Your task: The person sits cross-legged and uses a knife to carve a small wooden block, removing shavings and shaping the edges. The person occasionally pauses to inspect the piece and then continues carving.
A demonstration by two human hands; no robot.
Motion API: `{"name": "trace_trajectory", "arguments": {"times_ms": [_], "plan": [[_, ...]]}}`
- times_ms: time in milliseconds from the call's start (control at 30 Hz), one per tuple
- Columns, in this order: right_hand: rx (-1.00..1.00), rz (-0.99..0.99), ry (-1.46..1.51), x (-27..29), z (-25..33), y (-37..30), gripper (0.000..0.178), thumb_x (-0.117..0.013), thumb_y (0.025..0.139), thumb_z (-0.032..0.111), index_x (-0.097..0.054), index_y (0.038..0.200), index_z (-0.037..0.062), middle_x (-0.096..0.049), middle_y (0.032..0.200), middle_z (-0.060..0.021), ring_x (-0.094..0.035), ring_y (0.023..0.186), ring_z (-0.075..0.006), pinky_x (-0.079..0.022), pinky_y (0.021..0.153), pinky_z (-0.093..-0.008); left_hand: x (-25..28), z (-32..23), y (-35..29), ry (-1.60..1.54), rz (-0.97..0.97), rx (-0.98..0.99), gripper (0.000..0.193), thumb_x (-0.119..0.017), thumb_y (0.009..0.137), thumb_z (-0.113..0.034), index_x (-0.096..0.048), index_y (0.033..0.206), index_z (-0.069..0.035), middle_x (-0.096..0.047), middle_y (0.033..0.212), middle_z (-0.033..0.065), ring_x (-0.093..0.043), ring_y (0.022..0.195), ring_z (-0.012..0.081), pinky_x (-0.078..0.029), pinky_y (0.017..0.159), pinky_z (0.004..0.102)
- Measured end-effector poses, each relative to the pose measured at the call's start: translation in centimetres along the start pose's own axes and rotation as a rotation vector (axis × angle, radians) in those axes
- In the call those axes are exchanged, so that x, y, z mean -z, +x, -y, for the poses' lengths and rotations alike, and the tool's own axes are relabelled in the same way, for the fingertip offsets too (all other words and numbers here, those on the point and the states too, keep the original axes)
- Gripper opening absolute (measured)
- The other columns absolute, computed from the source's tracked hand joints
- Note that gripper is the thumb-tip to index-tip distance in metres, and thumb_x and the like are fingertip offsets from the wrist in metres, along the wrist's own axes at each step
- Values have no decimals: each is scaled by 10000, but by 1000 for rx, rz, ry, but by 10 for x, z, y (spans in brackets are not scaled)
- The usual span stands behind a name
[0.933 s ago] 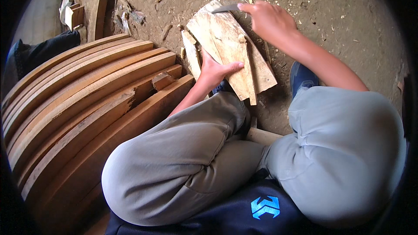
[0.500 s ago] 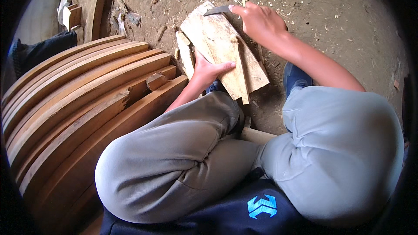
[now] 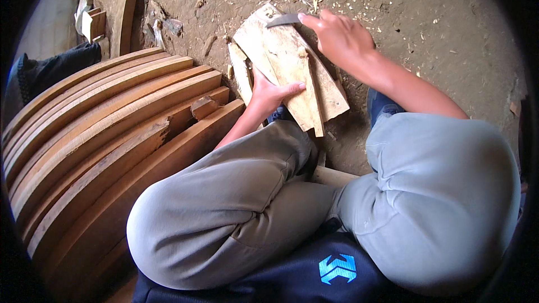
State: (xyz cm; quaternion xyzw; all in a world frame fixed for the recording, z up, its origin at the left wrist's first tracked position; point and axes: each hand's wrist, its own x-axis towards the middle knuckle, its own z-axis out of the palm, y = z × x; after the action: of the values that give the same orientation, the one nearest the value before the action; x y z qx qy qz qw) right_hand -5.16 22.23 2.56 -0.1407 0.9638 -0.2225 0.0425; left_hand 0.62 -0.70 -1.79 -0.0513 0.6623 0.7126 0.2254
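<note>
While the grey-trousered knees (image 3: 224,213) fill the near field, the work is seen between and beyond them: a rough wooden slab (image 3: 286,70) is propped on the dirt floor (image 3: 426,33) just ahead of the feet, leaning back toward the body.

Left hand (image 3: 269,94) is laid flat against the slab's lower left face, thumb spread across the wood, fingers wrapped round the left edge; it reads as a bracing grip, not a lift.

Right hand (image 3: 342,39) is closed round a tool at the slab's far top edge. Only a grey metal blade (image 3: 283,20) is seen sticking out to the left of the fingers, lying across the top corner of the wood. Handle is hidden in the fist; tool type cannot be told for sure.

Step judged in hand: top end of the slab is being cut or shaved with the blade, slab steadied from below. Chips scattered on the floor beyond fit that reading.

Next move, as judged: blade to be kept engaged on the top edge, stroke directed away from the bracing hand, slab held firm so it is not rocked on the ground. Left thumb is well below the blade, so clearance looks adequate.

To the left, a stack of curved wooden planks (image 3: 106,129) is laid on edge, untouched.
</note>
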Motion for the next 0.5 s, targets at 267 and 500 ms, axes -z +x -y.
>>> {"name": "trace_trajectory", "arguments": {"times_ms": [267, 500], "plan": [[-25, 39, 2, -1, 6, 13, 435, -528, 928, 22, -630, 1322, 175, -662, 1121, -215, -717, 960, -392, -618, 732, -482, -4, -3, 1, -42, -31, 29, 1016, -935, 656, -39, -219, 1375, 20, -516, 1300, 191, -582, 1182, 256, -527, 1004, 392], [-19, -30, 82, -1, 10, 37, 498, -485, 909, -40, -648, 1330, 171, -689, 1040, -215, -722, 834, -363, -598, 689, -462, -3, -6, 1, 109, -30, 44, 1001, -942, 647, -65, -260, 1375, 16, -525, 1308, 188, -579, 1182, 255, -520, 1008, 397]]}}
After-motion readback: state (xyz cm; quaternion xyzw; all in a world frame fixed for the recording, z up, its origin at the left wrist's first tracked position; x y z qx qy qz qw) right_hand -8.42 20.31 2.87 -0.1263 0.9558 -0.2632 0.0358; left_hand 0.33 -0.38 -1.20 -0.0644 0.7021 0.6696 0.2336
